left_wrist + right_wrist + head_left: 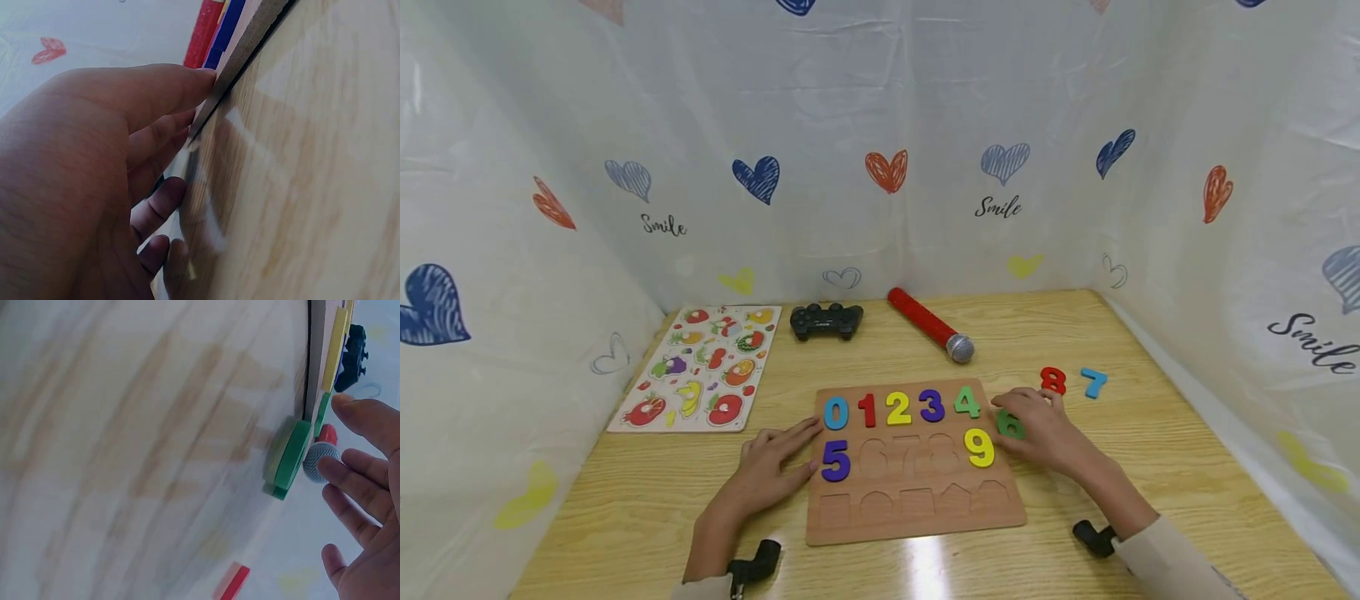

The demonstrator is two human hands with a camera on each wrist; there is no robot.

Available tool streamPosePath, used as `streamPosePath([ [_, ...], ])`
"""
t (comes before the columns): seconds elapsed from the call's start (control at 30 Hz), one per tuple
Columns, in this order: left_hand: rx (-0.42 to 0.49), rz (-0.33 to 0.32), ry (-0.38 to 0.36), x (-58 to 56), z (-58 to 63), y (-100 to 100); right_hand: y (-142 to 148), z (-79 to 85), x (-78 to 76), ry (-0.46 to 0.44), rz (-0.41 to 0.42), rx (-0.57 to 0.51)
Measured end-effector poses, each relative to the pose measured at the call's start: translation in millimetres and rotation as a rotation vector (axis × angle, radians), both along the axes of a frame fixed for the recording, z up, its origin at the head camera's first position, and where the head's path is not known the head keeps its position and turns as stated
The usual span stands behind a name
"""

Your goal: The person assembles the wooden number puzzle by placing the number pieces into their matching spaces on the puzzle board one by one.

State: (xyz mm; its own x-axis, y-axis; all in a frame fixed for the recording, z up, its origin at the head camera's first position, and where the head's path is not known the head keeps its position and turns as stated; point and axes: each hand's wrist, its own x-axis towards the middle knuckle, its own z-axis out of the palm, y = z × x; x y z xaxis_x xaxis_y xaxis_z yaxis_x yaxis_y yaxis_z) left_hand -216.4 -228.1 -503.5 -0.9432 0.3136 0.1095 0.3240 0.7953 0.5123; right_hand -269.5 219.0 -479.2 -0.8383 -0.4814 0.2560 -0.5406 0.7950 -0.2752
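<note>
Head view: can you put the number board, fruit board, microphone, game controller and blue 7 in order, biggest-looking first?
1. Number board
2. Fruit board
3. Microphone and game controller: too alike to rank; one is longer, the other chunkier
4. Blue 7, the smallest

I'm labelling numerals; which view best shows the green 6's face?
The head view: the green 6 faces up, partly hidden by the right hand. The right wrist view shows it edge-on; the left wrist view doesn't show it.
</note>
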Motion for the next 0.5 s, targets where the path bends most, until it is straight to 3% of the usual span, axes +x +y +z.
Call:
streamPosePath([
  [0.5,-0.029,0.013,0.015,-1.3,-3.0,0.3,17.2,-6.7,-2.7,-0.028,-0.023,0.04],
])
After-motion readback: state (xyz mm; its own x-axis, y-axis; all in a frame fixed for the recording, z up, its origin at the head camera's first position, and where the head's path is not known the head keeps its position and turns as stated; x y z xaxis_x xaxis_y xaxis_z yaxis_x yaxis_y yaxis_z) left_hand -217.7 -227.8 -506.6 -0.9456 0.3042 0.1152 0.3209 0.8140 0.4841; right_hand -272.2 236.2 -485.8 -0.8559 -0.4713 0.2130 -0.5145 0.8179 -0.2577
